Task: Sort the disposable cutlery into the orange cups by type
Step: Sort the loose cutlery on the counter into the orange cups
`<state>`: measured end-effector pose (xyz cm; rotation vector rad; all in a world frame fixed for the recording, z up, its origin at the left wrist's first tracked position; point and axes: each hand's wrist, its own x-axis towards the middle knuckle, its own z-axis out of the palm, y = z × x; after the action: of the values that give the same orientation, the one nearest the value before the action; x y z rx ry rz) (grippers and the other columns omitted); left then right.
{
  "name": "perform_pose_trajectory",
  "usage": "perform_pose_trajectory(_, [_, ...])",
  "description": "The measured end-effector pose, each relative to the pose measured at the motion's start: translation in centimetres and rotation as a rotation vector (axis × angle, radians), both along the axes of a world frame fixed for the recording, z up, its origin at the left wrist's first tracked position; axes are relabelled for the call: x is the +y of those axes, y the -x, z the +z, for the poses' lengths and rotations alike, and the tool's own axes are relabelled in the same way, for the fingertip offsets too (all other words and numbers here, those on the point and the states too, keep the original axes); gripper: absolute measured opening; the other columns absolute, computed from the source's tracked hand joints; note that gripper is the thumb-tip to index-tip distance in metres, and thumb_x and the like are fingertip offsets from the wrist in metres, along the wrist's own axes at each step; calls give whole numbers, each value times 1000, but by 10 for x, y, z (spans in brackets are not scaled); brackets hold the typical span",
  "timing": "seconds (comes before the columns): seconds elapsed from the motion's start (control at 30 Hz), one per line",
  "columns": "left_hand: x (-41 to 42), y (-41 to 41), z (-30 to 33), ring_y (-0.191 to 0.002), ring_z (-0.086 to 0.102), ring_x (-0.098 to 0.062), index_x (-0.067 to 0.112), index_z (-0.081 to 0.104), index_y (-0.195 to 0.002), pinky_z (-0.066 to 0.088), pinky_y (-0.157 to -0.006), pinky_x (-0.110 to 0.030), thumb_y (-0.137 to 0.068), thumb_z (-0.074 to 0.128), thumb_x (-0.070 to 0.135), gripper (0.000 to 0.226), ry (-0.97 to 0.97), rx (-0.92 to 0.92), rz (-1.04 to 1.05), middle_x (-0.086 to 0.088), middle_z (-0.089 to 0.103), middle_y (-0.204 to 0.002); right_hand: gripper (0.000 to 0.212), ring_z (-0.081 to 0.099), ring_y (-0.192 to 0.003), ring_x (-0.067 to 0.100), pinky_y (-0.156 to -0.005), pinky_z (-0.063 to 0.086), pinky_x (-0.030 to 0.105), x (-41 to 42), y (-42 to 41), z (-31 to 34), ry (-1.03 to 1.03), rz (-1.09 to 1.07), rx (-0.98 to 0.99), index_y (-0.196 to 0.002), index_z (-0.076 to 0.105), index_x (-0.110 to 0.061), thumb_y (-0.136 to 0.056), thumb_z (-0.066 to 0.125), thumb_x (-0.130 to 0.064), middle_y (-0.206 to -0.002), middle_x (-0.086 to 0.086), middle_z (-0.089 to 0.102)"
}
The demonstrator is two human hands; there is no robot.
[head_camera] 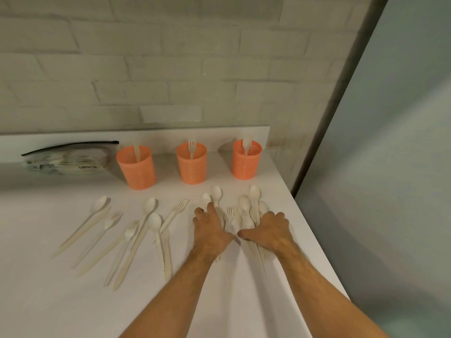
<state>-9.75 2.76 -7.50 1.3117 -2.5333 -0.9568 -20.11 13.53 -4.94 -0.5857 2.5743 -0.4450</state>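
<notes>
Both hands are down on the white desk (73,301). The left hand (211,230) has its fingers spread and bent over the pale disposable cutlery pile (244,211), and the right hand (271,230) lies flat beside it. I'd slide one piece clear before lifting, since they overlap. More cutlery lies scattered to the left (136,230). Behind stand three perforated orange cups: knife cup (136,168), fork cup (191,164), spoon cup (246,161). A clear plastic zip bag (66,158) sits far left.

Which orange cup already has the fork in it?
The middle cup of the three: a fork stands in it, tines up. The left cup holds a knife, and the right cup a spoon.
</notes>
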Motion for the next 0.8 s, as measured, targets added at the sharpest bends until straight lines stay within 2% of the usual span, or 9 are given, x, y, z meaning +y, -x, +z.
perform_pose_trajectory(0.13, [2, 13, 4, -116, 42, -30, 7, 12, -149, 42, -97, -35, -74, 75, 31, 101, 40, -125, 31, -17, 39, -128, 63, 53, -113, 28, -89, 54, 39, -8, 5, -2, 24, -56, 16, -119, 52, -12, -73, 78, -46, -121, 9, 51])
perform_pose_trajectory(0.23, [-7, 19, 5, -115, 47, -31, 2, 15, -147, 44, -95, -34, -79, 69, 19, 89, 79, -186, 52, -19, 45, -129, 42, 60, -94, 25, -72, 53, 32, -7, 12, 1, 19, -47, 22, -93, 50, -15, -72, 79, -36, -101, 5, 60])
perform_pose_trajectory(0.3, [-12, 22, 5, -114, 52, -32, -2, 19, -145, 45, -94, -35, -81, 63, 15, 79, 110, -209, 62, -19, 51, -127, 38, 58, -86, 22, -66, 48, 30, -7, 14, 2, 27, -37, 18, -86, 45, -17, -74, 79, -30, -84, -1, 54])
perform_pose_trajectory(0.4, [-17, 25, 6, -109, 58, -33, -2, 40, -129, 50, -89, -36, -81, 61, 13, 54, 92, -197, 66, -17, 58, -120, 35, 57, -83, 21, -67, 47, 29, -12, 15, 4, 49, -32, -10, -84, 45, -16, -75, 78, -24, -78, -3, 48])
perform_pose_trajectory(0.47, [-19, 27, 8, -106, 61, -32, 0, 50, -117, 54, -86, -35, -81, 61, 11, 40, 68, -194, 55, -15, 60, -115, 33, 57, -82, 22, -67, 47, 29, -16, 15, 5, 48, -30, -25, -89, 47, -13, -76, 76, -20, -81, -1, 51])
perform_pose_trajectory(0.53, [-19, 31, 8, -106, 61, -30, 1, 53, -115, 54, -88, -33, -82, 60, 9, 35, 98, -219, 13, -15, 60, -117, 30, 56, -83, 23, -68, 49, 29, -20, 13, 5, 31, -14, -4, -93, 48, -12, -79, 74, -18, -85, 1, 52])
perform_pose_trajectory(0.63, [-10, 34, 5, -108, 57, -28, 1, 48, -121, 49, -87, -30, -87, 56, 7, 35, 229, -291, -50, -17, 52, -122, 28, 59, -90, 25, -70, 48, 28, -25, 11, 2, 6, 21, 41, -100, 53, -11, -82, 73, -18, -97, 6, 57])
perform_pose_trajectory(0.7, [-3, 36, 1, -108, 59, -27, 2, 47, -121, 50, -87, -31, -89, 56, 7, 34, 303, -335, -90, -16, 55, -122, 32, 63, -102, 27, -71, 47, 28, -27, 10, -2, 1, 28, 43, -110, 57, -9, -83, 73, -17, -110, 8, 62])
perform_pose_trajectory(0.8, [-1, 34, -1, -109, 61, -28, 4, 48, -119, 51, -86, -34, -90, 57, 8, 31, 320, -365, -87, -13, 61, -121, 32, 63, -107, 29, -76, 52, 31, -27, 10, -7, 6, 48, 45, -115, 56, -9, -86, 69, -16, -116, 9, 63])
